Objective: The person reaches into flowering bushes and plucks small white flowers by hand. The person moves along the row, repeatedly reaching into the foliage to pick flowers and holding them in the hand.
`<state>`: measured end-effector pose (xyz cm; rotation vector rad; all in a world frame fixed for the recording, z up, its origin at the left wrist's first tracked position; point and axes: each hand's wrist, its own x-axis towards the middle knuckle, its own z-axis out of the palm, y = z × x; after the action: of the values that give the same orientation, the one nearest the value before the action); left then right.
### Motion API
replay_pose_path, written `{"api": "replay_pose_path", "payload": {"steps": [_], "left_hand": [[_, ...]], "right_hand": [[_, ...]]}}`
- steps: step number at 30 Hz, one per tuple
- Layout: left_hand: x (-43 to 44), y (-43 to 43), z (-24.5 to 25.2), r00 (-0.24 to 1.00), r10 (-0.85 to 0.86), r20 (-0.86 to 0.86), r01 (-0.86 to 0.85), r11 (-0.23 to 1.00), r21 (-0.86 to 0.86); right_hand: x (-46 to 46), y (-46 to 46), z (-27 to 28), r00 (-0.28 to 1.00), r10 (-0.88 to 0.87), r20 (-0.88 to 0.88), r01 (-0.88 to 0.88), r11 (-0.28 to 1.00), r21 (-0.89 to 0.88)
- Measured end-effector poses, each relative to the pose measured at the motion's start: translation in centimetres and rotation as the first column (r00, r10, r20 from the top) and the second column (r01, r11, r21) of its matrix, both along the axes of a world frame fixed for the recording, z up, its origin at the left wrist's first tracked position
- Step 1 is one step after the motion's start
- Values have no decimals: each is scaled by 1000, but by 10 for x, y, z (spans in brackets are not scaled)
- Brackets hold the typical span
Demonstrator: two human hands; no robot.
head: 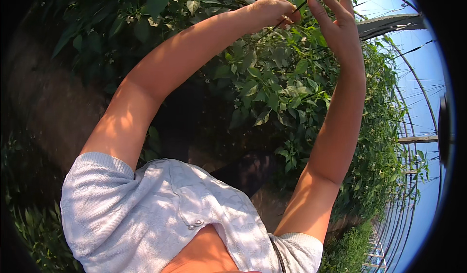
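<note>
At the top of the view, a thin dark string [305,3] runs slanting between my two hands. My left hand [277,12] has its fingers curled around the lower stretch of the string, palm side hidden. My right hand [337,21] is raised beside it with thumb and fingers spread. The string crosses its index finger and reaches up towards the fingertips at the picture's edge; whether those fingers grip it is unclear. Leafy pepper-like plants [277,87] with small white flowers stand directly behind and below both hands.
The plant row [379,163] continues down the right side. Above it, curved greenhouse hoops [417,74] and a grey beam [392,25] cross the blue sky. Shaded bare soil [65,105] lies at left, and lower green plants [36,233] grow at the lower left.
</note>
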<state>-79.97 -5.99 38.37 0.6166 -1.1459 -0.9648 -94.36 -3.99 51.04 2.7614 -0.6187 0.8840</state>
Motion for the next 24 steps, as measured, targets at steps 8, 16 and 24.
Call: {"api": "replay_pose_path", "payload": {"steps": [8, 16, 24], "left_hand": [[6, 20, -16, 957, -252, 142, 251, 968, 28], [3, -3, -44, 995, -27, -99, 9, 985, -174], [-4, 6, -24, 971, 104, -215, -94, 994, 55]], "right_hand": [[-23, -84, 42, 988, -85, 129, 26, 915, 403], [-29, -62, 27, 947, -163, 276, -104, 658, 746], [-27, -33, 25, 974, 131, 184, -211, 818, 534]]}}
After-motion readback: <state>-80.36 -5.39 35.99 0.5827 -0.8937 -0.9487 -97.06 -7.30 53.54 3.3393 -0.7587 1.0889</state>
